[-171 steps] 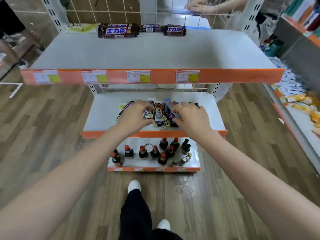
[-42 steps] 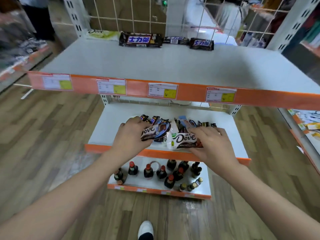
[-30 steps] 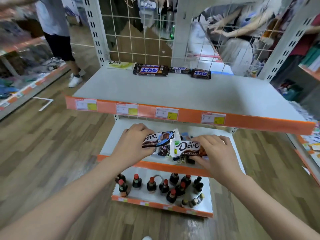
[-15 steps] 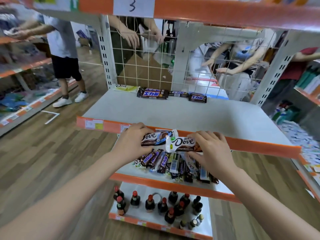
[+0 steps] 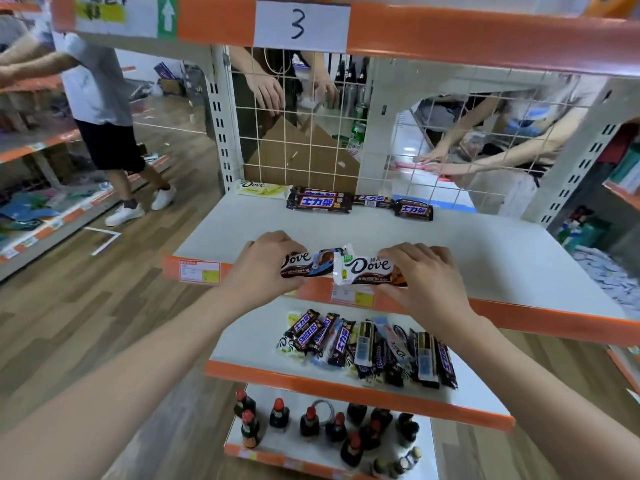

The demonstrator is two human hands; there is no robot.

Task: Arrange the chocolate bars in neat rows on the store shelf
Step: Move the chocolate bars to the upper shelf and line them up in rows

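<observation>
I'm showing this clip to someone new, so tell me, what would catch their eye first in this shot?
Front and centre, the left hand and right hand each hold a Dove bar, left bar, right bar, side by side at the front edge of the middle shelf. Below, a jumbled pile of chocolate bars covers the lower shelf, while a short row of bars lines the middle shelf's back edge.

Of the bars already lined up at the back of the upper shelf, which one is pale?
The leftmost, the yellow-green Dove bar; the three beside it are dark brown Snickers wrappers.
</observation>
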